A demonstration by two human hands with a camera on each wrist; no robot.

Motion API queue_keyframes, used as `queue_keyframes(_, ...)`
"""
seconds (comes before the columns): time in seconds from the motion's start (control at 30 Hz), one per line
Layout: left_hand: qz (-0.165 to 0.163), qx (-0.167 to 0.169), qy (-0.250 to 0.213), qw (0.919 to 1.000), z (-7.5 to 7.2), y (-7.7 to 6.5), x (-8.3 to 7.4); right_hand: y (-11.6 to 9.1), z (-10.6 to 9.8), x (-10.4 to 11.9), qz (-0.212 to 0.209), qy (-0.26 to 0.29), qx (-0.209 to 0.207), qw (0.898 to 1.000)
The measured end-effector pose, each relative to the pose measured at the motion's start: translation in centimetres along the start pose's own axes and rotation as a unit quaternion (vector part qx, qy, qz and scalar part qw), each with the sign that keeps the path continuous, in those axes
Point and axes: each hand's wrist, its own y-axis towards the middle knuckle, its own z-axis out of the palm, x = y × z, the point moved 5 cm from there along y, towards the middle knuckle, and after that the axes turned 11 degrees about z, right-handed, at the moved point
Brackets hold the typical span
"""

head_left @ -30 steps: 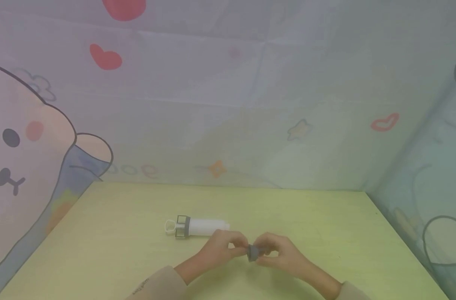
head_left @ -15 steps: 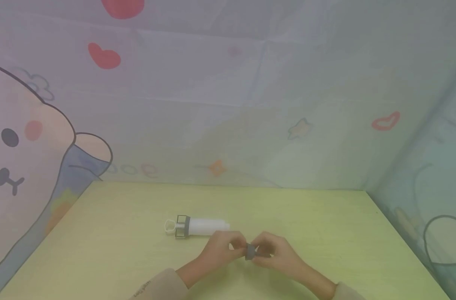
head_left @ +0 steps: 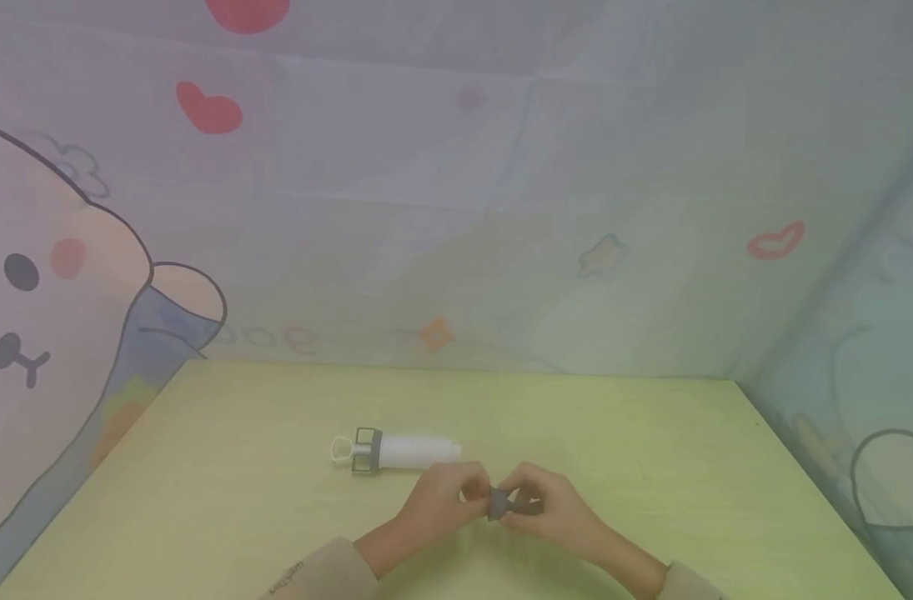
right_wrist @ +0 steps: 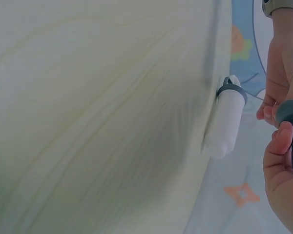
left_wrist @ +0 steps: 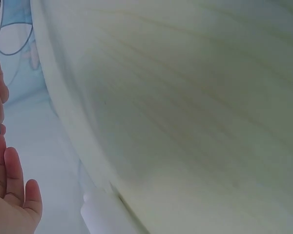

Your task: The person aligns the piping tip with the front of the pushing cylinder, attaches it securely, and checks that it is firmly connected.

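Both hands meet over the front middle of the table around a small dark grey nozzle [head_left: 499,503], which has a wide round end and a thin stem. My left hand [head_left: 443,498] pinches the wide end between thumb and fingertips. From the other side, my right hand [head_left: 563,505] grips the nozzle near the stem, which points right toward the palm. In the right wrist view the rounded end of the nozzle [right_wrist: 287,111] and its stem both show. Behind the left hand lies a large white syringe [head_left: 417,452] with a dark grey flanged collar and a looped plunger handle.
The syringe rests flat on the pale yellow-green table [head_left: 636,442], its handle toward the left. A printed cloth [head_left: 396,183] with hearts and a cartoon bear hangs along the table's back and sides.
The nozzle and the right hand have shifted slightly left. More of the stem now shows between the right fingers and palm. The syringe stays in place.
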Motion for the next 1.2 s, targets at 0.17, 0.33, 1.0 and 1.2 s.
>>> queue_keyframes(0.17,0.004,0.017,-0.021,0.9996,-0.3,-0.2,0.2,0.0,-0.2,-0.4,0.004,-0.022,0.005,1.0)
queue_keyframes(0.33,0.003,0.051,-0.031,0.9982,-0.9,-0.1,1.2,0.1,-0.7,-0.9,0.027,-0.052,0.002,0.998)
queue_keyframes(1.0,0.051,0.09,0.214,0.9714,-4.4,0.7,6.3,-0.1,-1.5,-2.5,0.05,-0.058,0.002,0.997)
queue_keyframes(1.2,0.048,0.106,0.248,0.9617,-4.3,0.6,7.4,-0.1,-1.7,-2.7,0.053,-0.062,0.0,0.997)
